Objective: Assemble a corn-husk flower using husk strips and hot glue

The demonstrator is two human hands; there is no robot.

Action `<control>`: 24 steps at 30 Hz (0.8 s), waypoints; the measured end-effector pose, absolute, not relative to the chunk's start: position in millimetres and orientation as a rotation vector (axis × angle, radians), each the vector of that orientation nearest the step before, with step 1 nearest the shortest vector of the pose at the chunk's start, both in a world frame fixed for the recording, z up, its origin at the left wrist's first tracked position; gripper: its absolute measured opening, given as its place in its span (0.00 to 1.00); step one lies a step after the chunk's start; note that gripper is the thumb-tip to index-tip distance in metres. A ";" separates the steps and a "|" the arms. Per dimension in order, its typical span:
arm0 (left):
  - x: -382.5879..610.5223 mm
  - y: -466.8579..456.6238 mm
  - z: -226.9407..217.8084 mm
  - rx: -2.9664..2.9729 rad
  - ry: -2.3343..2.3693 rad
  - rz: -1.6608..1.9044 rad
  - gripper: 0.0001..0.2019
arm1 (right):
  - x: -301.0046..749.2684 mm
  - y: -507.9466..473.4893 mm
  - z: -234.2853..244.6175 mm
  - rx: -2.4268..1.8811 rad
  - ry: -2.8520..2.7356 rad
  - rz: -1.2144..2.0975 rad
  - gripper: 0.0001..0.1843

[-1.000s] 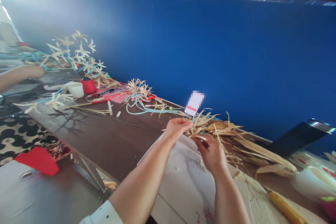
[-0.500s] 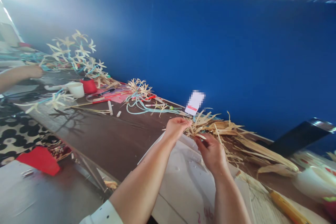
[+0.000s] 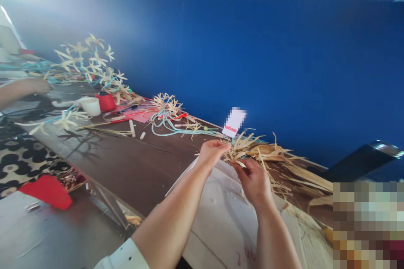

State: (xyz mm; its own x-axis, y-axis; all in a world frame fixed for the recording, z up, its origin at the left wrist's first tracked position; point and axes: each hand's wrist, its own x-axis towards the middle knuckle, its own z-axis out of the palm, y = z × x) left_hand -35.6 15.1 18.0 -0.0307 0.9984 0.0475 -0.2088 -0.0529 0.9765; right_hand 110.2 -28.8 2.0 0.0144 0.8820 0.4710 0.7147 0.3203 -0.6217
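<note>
My left hand [image 3: 212,154] is closed in a pinch at the near edge of a pile of dried, straw-coloured husk strips [image 3: 268,150]. What lies between its fingertips is too small to make out. Just to the right and slightly nearer, my right hand [image 3: 254,180] pinches a short pale husk strip [image 3: 240,163] between thumb and fingers. The two hands are close together but apart. Beneath my forearms lies a white board [image 3: 217,210] with red handwriting near its lower edge.
Pale flowers on light-blue stems [image 3: 166,104] lie to the left, near a white cup [image 3: 90,106] and a red spool [image 3: 106,101]. Another person's hand [image 3: 41,86] is at far left. A blue partition [image 3: 252,59] stands behind the table; a dark cylinder [image 3: 362,162] leans at right.
</note>
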 end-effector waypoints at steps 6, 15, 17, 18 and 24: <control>-35.4 14.5 18.7 1.067 1.021 1.360 0.12 | 109.4 -29.0 1.7 -1.424 -1.740 0.196 0.14; -35.0 11.1 23.7 1.056 0.999 1.371 0.13 | 112.2 -26.2 -1.1 -1.425 -1.671 0.265 0.16; -35.0 9.3 26.7 1.053 0.986 1.371 0.15 | 113.2 -25.4 -1.9 -1.421 -1.630 0.277 0.17; -35.0 8.1 28.3 1.054 0.975 1.370 0.16 | 113.5 -25.2 -2.2 -1.419 -1.613 0.281 0.17; -36.0 6.8 31.4 1.029 1.028 1.473 0.24 | 113.2 -26.2 0.2 -1.383 -1.530 0.274 0.16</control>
State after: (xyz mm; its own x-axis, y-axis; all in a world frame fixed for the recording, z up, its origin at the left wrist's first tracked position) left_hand -36.0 6.8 31.4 -0.1137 0.9897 0.0872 -0.2600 -0.1143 0.9588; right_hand 113.2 -26.2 0.2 0.1697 0.8421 0.5119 0.6124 0.3168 -0.7242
